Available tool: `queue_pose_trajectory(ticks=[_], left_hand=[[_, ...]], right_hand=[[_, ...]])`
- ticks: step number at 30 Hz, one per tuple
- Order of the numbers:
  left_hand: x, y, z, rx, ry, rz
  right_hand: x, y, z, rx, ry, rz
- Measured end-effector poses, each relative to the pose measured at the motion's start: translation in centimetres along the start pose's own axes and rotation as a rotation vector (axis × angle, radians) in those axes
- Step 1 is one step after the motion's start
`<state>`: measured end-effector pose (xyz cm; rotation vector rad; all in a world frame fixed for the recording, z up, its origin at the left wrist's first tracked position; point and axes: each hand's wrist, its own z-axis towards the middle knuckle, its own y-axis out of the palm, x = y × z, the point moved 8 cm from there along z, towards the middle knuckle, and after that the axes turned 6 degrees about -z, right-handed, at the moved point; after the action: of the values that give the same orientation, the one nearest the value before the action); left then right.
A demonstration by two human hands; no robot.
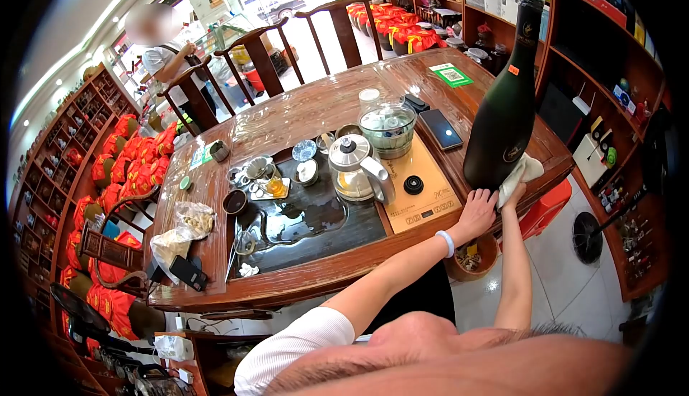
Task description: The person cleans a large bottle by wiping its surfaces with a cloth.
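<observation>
A large dark green bottle [502, 109] stands upright at the right end of the wooden table [287, 120]. My left hand [479, 213], with a pale bracelet on its wrist, is at the table's edge near the bottle's base, its fingers spread. My right hand [514, 194] is closed on a white cloth [522, 172] beside the bottle's lower right side. Left of the bottle lies a phone [441, 129]. A glass kettle [353, 168] sits on the tea tray [316, 224], and a black round knob [413, 184] rests on the gold panel.
A glass bowl [387, 129] with cups stands behind the gold panel. Dark chairs [337, 26] line the far side. A person [169, 59] stands at the back left. Below the table's right edge are a red stool [549, 208] and a bin [474, 260].
</observation>
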<state>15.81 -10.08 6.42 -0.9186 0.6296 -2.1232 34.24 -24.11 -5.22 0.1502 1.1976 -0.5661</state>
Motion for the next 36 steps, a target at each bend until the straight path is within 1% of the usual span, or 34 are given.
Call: queue_pose_trajectory(ticks=[1,2,4,5,7,8,10,11,13,14,17,20,22,25,28,29,31,32,33,35,36], left_hand=[[0.0,0.0,0.0,0.0,0.003,0.001],[0.1,0.0,0.0,-0.002,0.004,-0.004],[0.0,0.1,-0.1,-0.002,0.008,-0.003],[0.0,0.2,-0.2,-0.005,0.014,0.006],[0.1,0.1,-0.1,-0.005,0.019,0.001],[0.1,0.1,-0.1,-0.005,0.021,0.004],[0.2,-0.1,-0.2,0.005,0.024,-0.006],[0.2,-0.1,-0.2,0.005,0.025,-0.005],[0.1,-0.1,-0.1,-0.009,0.023,-0.016],[0.0,0.1,-0.2,-0.01,0.025,-0.013],[-0.1,0.2,-0.3,-0.003,0.038,-0.015],[0.0,0.2,-0.3,-0.013,0.05,-0.025],[-0.3,0.7,-0.3,-0.02,0.049,-0.014],[-0.2,0.6,-0.3,-0.016,0.038,-0.005],[-0.2,0.7,-0.4,-0.009,0.059,0.011],[-0.2,0.7,-0.5,-0.011,0.054,0.008],[-0.3,0.7,-0.4,-0.023,0.04,0.005],[-0.3,0.6,-0.4,-0.024,0.038,0.004],[-0.1,0.5,-0.4,-0.018,0.047,0.004],[0.0,0.4,-0.5,-0.012,0.056,0.005],[0.0,0.5,-0.4,-0.008,0.053,0.006]], right_hand=[[-0.6,-0.3,-0.4,-0.015,0.112,0.115],[-1.7,-0.7,-0.6,-0.013,0.112,0.117],[-2.5,-0.9,-1.3,-0.032,0.194,0.064],[-1.7,-0.7,-1.0,-0.033,0.194,0.071],[1.1,-0.1,0.2,-0.048,0.164,-0.036],[0.5,-0.1,0.0,-0.048,0.164,-0.033],[-0.4,-0.3,-0.4,-0.043,0.181,0.065],[0.3,-0.2,-0.4,-0.043,0.181,0.067],[2.2,0.1,-0.3,-0.022,0.209,0.228],[1.9,0.1,-0.4,-0.014,0.219,0.284],[0.9,0.2,-0.6,-0.074,0.189,0.276],[-0.2,-0.4,-0.7,-0.062,0.174,0.184],[-5.5,-2.0,-2.0,-0.046,0.147,0.036],[-5.4,-2.0,-1.7,0.012,0.118,0.061],[-5.7,-2.2,-1.9,0.028,0.139,0.043],[-5.7,-2.4,-2.1,0.027,0.141,0.037],[-6.3,-2.3,-2.2,-0.009,0.065,0.02],[-5.2,-2.0,-1.9,-0.011,0.067,0.017],[-3.6,-1.3,-1.6,-0.032,0.132,0.131],[-1.8,-0.7,-1.4,-0.054,0.2,0.246],[-3.4,-1.4,-1.6,-0.026,0.143,0.135]])
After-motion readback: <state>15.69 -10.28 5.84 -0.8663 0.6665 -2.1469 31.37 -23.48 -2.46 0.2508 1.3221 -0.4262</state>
